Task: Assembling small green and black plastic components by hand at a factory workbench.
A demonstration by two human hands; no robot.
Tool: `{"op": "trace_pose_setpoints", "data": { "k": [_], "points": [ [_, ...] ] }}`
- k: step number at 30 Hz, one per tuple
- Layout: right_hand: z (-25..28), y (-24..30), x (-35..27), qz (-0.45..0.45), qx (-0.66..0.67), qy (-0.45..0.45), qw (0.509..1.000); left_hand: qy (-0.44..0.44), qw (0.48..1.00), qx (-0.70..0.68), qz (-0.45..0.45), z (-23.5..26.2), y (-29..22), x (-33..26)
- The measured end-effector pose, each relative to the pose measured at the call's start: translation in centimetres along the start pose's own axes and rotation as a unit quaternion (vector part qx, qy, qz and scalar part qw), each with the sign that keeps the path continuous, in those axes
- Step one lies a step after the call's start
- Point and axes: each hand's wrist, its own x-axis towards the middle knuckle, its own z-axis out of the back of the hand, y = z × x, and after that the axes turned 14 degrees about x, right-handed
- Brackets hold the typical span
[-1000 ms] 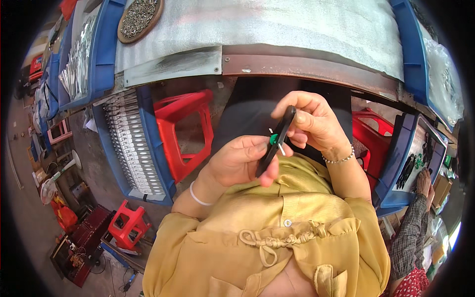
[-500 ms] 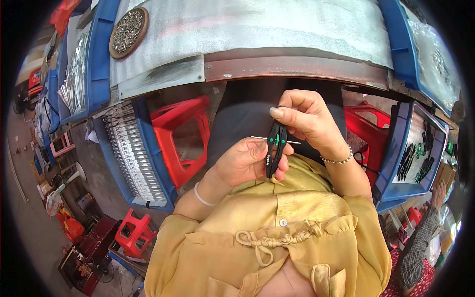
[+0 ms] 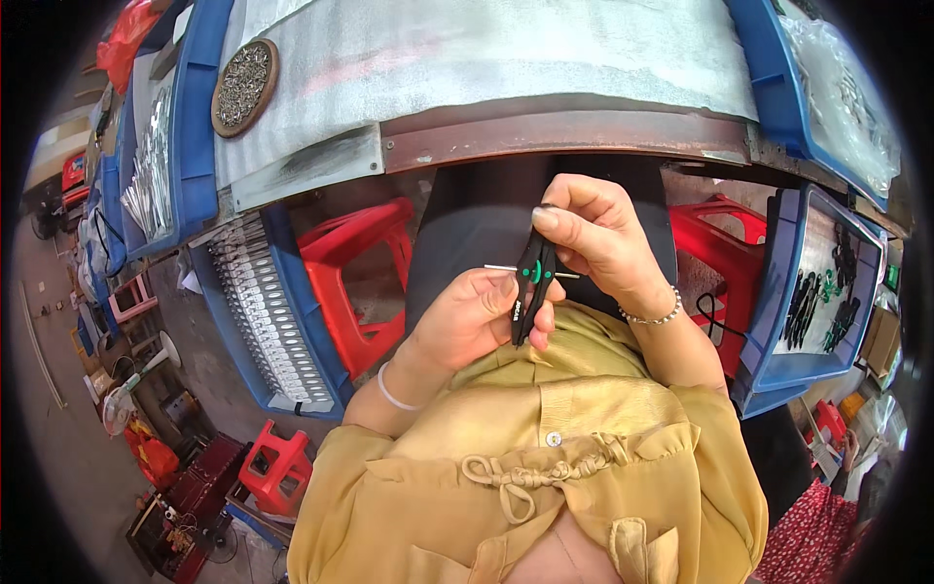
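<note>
In front of my lap I hold a slim black folding tool point(image 3: 525, 307) with green parts at its middle. Thin metal rods stick out from both its sides. My left hand point(image 3: 467, 316) is closed around its lower half, with the thumb on the near side. The thumb and forefinger of my right hand point(image 3: 603, 234) pinch its upper end. The tool stands nearly upright, leaning slightly, and my fingers hide part of its back.
Ahead lies a bench point(image 3: 545, 58) with a pale cover and a round dish of small metal pieces point(image 3: 245, 88). A blue bin of lined-up metal parts point(image 3: 268, 321) sits left; another with black and green pieces point(image 3: 815, 292) sits right. Red stools point(image 3: 360, 277) stand below the bench.
The folding tool has tilted a little, its lower end shifting left with my left hand. My right hand keeps its pinch. The view has shifted slightly, and a co-worker's sleeved arm at right has drawn back.
</note>
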Motion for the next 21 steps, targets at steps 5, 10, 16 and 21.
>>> {"op": "trace_pose_setpoints", "data": {
  "k": [5, 10, 16, 21],
  "points": [
    [-0.4, -0.3, 0.2, 0.023, 0.018, -0.033, 0.999, -0.040, 0.998, 0.053, 0.007, -1.0, -1.4, 0.3],
    [-0.5, -0.3, -0.3, 0.070, -0.057, -0.050, 0.995, -0.187, 0.925, 0.328, -0.025, -2.2, -1.9, 0.4],
    [-0.6, 0.3, -1.6, -0.019, 0.020, 0.009, 1.000, -0.221, 0.904, 0.363, -0.045, -3.0, -1.8, 0.5],
    [-0.5, 0.0, -1.7, -0.003, 0.050, 0.022, 0.999, -0.246, 0.799, 0.533, -0.127, -3.0, -0.8, 0.8]
  ]
}}
